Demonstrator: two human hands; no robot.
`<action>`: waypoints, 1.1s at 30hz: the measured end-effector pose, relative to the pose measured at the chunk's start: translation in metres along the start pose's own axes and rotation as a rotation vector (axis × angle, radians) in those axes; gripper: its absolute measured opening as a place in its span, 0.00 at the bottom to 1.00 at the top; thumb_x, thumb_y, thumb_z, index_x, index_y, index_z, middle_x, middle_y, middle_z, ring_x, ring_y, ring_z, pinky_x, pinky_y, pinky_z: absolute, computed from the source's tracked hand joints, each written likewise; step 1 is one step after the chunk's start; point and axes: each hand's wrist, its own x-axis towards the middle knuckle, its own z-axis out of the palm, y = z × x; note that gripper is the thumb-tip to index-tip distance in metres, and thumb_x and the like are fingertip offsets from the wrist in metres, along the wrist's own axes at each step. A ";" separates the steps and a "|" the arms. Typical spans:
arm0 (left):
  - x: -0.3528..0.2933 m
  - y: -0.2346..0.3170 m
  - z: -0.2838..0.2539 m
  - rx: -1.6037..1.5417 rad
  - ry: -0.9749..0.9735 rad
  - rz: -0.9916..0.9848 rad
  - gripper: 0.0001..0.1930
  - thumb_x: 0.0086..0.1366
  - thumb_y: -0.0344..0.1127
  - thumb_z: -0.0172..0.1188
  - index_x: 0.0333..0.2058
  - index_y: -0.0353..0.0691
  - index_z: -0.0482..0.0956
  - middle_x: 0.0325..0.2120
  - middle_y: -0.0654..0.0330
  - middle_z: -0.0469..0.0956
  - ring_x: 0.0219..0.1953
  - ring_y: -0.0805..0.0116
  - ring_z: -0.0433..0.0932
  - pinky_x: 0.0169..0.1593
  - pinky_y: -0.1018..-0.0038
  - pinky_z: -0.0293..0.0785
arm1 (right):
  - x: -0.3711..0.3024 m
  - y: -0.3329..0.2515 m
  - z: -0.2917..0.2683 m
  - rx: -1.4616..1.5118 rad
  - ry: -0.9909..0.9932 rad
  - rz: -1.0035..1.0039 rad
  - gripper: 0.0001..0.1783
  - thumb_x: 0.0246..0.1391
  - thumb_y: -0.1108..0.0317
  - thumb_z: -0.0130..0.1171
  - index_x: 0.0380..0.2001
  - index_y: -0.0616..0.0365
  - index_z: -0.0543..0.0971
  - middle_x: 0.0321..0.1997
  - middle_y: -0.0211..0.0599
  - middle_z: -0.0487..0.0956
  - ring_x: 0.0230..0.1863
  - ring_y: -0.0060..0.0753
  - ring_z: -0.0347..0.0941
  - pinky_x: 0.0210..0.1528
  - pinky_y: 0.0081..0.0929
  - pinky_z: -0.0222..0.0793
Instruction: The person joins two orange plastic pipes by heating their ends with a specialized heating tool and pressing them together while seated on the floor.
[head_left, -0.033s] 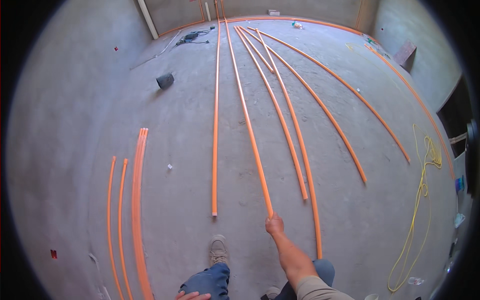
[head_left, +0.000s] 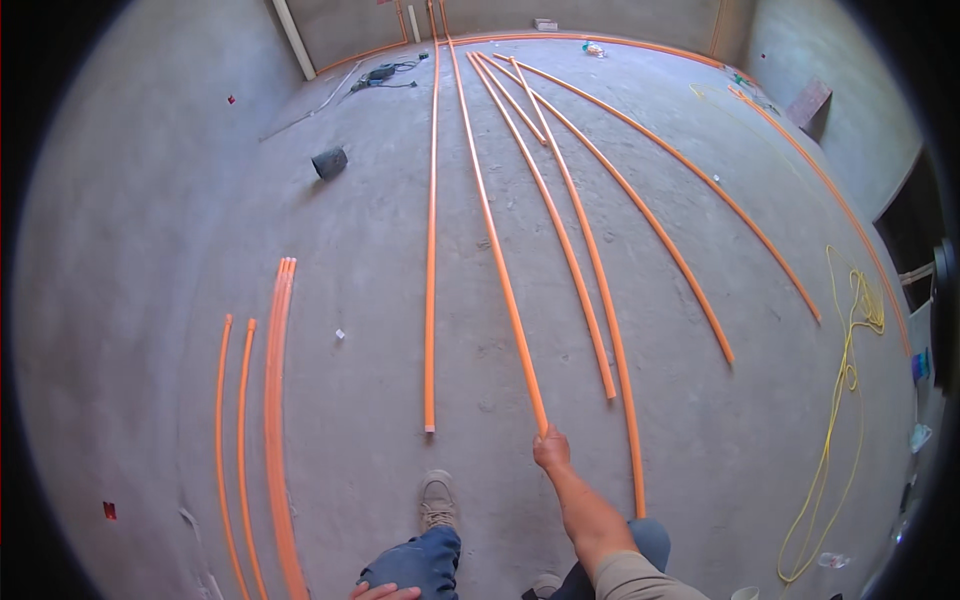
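My right hand (head_left: 551, 449) is wrapped round the near end of a long orange pipe (head_left: 497, 248), which runs away from me to the far wall. At the lower edge my left hand (head_left: 387, 592) shows only its fingers, stretched out and lying flat on my left knee; it holds nothing. Another orange pipe (head_left: 431, 270) lies to the left of the held one, its near end just ahead of my shoe. To the right lies one more orange pipe (head_left: 606, 290), its near end beside my right knee.
More orange pipes fan out to the right, among them an outer pipe (head_left: 690, 168). A bundle of orange pipes (head_left: 277, 420) lies at left. There are a black bucket (head_left: 329, 163) on its side, a dark power tool (head_left: 382, 73) and a tangled yellow cable (head_left: 850, 350) on the concrete floor.
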 end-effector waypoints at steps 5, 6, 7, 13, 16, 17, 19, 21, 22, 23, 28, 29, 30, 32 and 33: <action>0.003 -0.002 0.002 0.015 -0.003 0.024 0.14 0.54 0.45 0.69 0.37 0.46 0.83 0.41 0.57 0.82 0.47 0.53 0.77 0.54 0.54 0.69 | 0.013 0.018 -0.005 -0.021 -0.071 -0.007 0.20 0.56 0.56 0.61 0.45 0.59 0.71 0.40 0.58 0.81 0.45 0.63 0.78 0.48 0.53 0.73; 0.003 -0.002 0.003 0.009 -0.004 0.022 0.14 0.53 0.45 0.70 0.37 0.46 0.83 0.41 0.57 0.82 0.47 0.53 0.77 0.54 0.54 0.69 | 0.014 0.019 -0.006 -0.062 -0.105 0.003 0.22 0.57 0.56 0.61 0.46 0.59 0.70 0.42 0.58 0.81 0.46 0.62 0.78 0.49 0.53 0.73; 0.003 -0.002 0.004 0.000 -0.007 0.016 0.15 0.53 0.45 0.70 0.36 0.46 0.83 0.41 0.57 0.82 0.47 0.53 0.76 0.54 0.55 0.69 | 0.014 0.019 -0.007 -0.112 -0.128 0.016 0.23 0.57 0.56 0.61 0.48 0.60 0.69 0.43 0.58 0.81 0.47 0.62 0.78 0.49 0.53 0.73; -0.003 -0.003 0.003 0.020 -0.006 -0.019 0.14 0.53 0.46 0.69 0.37 0.48 0.83 0.42 0.60 0.83 0.47 0.55 0.77 0.55 0.54 0.68 | 0.009 0.009 -0.006 -0.263 -0.219 0.053 0.25 0.58 0.58 0.60 0.52 0.58 0.66 0.47 0.55 0.80 0.51 0.59 0.77 0.53 0.51 0.73; -0.006 -0.005 0.002 0.042 0.006 -0.023 0.14 0.55 0.49 0.66 0.36 0.49 0.83 0.41 0.61 0.83 0.46 0.56 0.77 0.56 0.54 0.68 | 0.005 0.004 -0.002 -0.295 -0.195 0.074 0.24 0.58 0.60 0.60 0.53 0.58 0.66 0.49 0.53 0.78 0.52 0.57 0.76 0.54 0.49 0.72; -0.007 -0.005 0.003 0.039 0.005 -0.029 0.14 0.55 0.49 0.66 0.36 0.49 0.83 0.41 0.61 0.83 0.46 0.56 0.77 0.56 0.54 0.68 | 0.003 0.003 -0.001 -0.281 -0.201 0.073 0.24 0.58 0.60 0.60 0.53 0.58 0.66 0.49 0.53 0.78 0.52 0.57 0.76 0.54 0.49 0.72; -0.009 -0.007 0.005 0.060 0.041 -0.040 0.14 0.57 0.51 0.63 0.35 0.50 0.83 0.40 0.62 0.83 0.46 0.58 0.77 0.57 0.54 0.68 | 0.002 0.003 0.000 -0.322 -0.156 0.069 0.25 0.58 0.60 0.60 0.53 0.57 0.66 0.50 0.52 0.77 0.53 0.56 0.76 0.54 0.49 0.72; -0.010 -0.009 0.006 0.067 0.044 -0.039 0.14 0.57 0.51 0.63 0.35 0.51 0.83 0.39 0.62 0.83 0.45 0.58 0.77 0.57 0.54 0.68 | 0.002 0.003 0.001 -0.313 -0.166 0.073 0.24 0.58 0.60 0.60 0.53 0.57 0.66 0.49 0.52 0.78 0.52 0.56 0.77 0.54 0.49 0.72; -0.011 -0.010 0.006 0.078 0.047 -0.035 0.14 0.57 0.51 0.63 0.35 0.51 0.83 0.39 0.62 0.83 0.45 0.58 0.77 0.57 0.54 0.68 | 0.002 0.004 0.001 -0.325 -0.148 0.044 0.24 0.57 0.61 0.59 0.53 0.58 0.66 0.49 0.52 0.78 0.51 0.56 0.77 0.54 0.50 0.72; -0.012 -0.011 0.007 0.077 0.046 -0.034 0.14 0.57 0.51 0.63 0.35 0.51 0.83 0.39 0.62 0.83 0.45 0.58 0.77 0.57 0.54 0.68 | 0.003 0.004 0.000 -0.313 -0.159 0.067 0.24 0.57 0.61 0.59 0.53 0.58 0.66 0.49 0.52 0.78 0.51 0.56 0.77 0.54 0.50 0.72; -0.008 -0.013 0.008 0.087 0.033 -0.017 0.13 0.57 0.51 0.62 0.35 0.51 0.82 0.39 0.62 0.84 0.45 0.58 0.78 0.57 0.54 0.68 | 0.004 -0.004 -0.007 -0.028 0.036 0.203 0.21 0.53 0.59 0.58 0.48 0.58 0.71 0.46 0.56 0.80 0.48 0.60 0.78 0.51 0.51 0.73; -0.006 -0.011 0.009 0.089 0.034 -0.009 0.13 0.57 0.51 0.62 0.35 0.51 0.82 0.39 0.62 0.84 0.45 0.58 0.78 0.57 0.54 0.68 | 0.003 -0.006 -0.010 -0.022 0.041 0.190 0.21 0.53 0.59 0.58 0.48 0.58 0.71 0.46 0.56 0.80 0.48 0.60 0.78 0.51 0.51 0.73; -0.003 -0.009 0.010 0.075 0.032 -0.009 0.13 0.56 0.51 0.64 0.35 0.51 0.82 0.39 0.61 0.83 0.45 0.57 0.77 0.57 0.54 0.68 | 0.003 -0.008 -0.014 0.020 0.027 0.164 0.21 0.53 0.58 0.58 0.46 0.59 0.72 0.44 0.57 0.81 0.48 0.60 0.78 0.51 0.51 0.73; 0.002 -0.003 0.012 0.064 0.031 -0.005 0.13 0.56 0.50 0.65 0.35 0.50 0.82 0.40 0.60 0.83 0.46 0.56 0.77 0.56 0.54 0.68 | 0.000 -0.010 -0.025 0.066 0.015 0.136 0.20 0.53 0.56 0.59 0.44 0.59 0.74 0.43 0.58 0.81 0.47 0.61 0.78 0.50 0.51 0.73; 0.004 -0.001 0.012 0.049 0.013 -0.012 0.14 0.56 0.49 0.66 0.36 0.49 0.82 0.40 0.60 0.83 0.46 0.55 0.77 0.56 0.54 0.68 | -0.003 -0.009 -0.031 0.065 0.036 0.120 0.20 0.54 0.55 0.59 0.42 0.59 0.75 0.42 0.58 0.81 0.47 0.61 0.78 0.49 0.52 0.73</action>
